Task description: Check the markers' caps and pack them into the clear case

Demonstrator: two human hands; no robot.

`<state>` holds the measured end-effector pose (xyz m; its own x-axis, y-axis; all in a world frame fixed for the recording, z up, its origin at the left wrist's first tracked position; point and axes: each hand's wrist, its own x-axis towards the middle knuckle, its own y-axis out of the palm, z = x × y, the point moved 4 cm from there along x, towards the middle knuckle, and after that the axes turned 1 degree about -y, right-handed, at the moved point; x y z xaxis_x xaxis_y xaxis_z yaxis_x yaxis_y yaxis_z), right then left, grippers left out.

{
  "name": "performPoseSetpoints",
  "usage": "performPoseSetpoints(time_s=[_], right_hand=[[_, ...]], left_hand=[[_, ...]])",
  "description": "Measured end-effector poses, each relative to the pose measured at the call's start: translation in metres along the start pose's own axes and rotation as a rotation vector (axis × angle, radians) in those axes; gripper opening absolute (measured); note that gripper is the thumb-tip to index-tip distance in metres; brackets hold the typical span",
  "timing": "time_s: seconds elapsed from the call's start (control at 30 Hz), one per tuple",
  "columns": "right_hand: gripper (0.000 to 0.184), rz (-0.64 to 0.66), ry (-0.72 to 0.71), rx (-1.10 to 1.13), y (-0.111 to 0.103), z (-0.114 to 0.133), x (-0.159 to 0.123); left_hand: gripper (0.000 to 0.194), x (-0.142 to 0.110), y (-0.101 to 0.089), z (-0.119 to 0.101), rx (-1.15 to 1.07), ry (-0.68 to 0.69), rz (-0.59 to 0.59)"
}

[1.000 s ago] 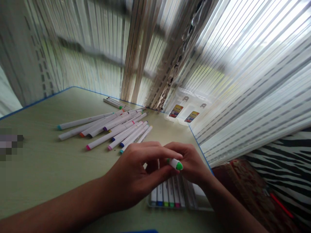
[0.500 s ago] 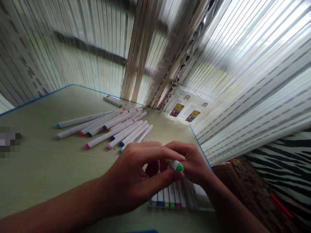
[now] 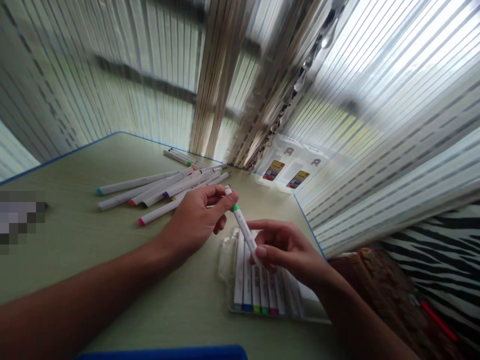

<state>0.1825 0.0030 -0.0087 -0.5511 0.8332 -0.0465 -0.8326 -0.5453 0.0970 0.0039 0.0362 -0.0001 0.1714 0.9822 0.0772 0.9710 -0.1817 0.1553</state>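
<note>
A white marker (image 3: pixel 244 229) with a green band slants between my two hands. My left hand (image 3: pixel 200 210) pinches its upper end between thumb and fingers. Lower down, my right hand (image 3: pixel 287 250) grips the other end, which the fingers partly hide. Right below the marker lies a clear plastic case (image 3: pixel 227 267) holding several white markers in a row, their ends grey, blue, lime, green and pink. Beyond my left hand a loose pile of white markers (image 3: pixel 161 187) is spread on the table, some of it covered by the hand.
The pale table (image 3: pixel 112 270) has a blue edge. Two clear plastic packages with yellow labels (image 3: pixel 273 171) stand at its back right, against striped curtains (image 3: pixel 150 75). A blue object (image 3: pixel 168 353) shows at the front, and zebra-striped fabric (image 3: pixel 442 250) is at right.
The marker has swung from pointing its green end towards me to slanting up leftward. My left hand has moved up and left to its upper end, uncovering the case and the right hand's fingers.
</note>
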Motion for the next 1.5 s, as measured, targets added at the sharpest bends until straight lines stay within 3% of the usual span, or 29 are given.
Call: performPoseSetpoints(time_s=[0.27, 0.67, 0.97, 1.23, 1.5], right_hand=[[0.048, 0.145, -0.07, 0.232, 0.002, 0.006, -0.004], [0.041, 0.19, -0.071, 0.236, 0.004, 0.009, -0.007], [0.031, 0.102, -0.087, 0.141, 0.003, 0.003, -0.005], [0.033, -0.019, -0.065, 0.117, 0.004, 0.003, -0.001], [0.034, 0.005, -0.069, 0.196, 0.007, -0.004, 0.005]], left_hand=[[0.032, 0.004, -0.003, 0.01, -0.109, -0.085, -0.033], [0.035, 0.004, -0.003, 0.009, -0.111, -0.053, -0.04], [0.033, -0.002, 0.004, -0.004, -0.044, -0.03, 0.018], [0.037, -0.008, 0.012, -0.003, -0.031, -0.025, 0.065], [0.042, -0.011, 0.017, -0.002, 0.042, 0.026, 0.036]])
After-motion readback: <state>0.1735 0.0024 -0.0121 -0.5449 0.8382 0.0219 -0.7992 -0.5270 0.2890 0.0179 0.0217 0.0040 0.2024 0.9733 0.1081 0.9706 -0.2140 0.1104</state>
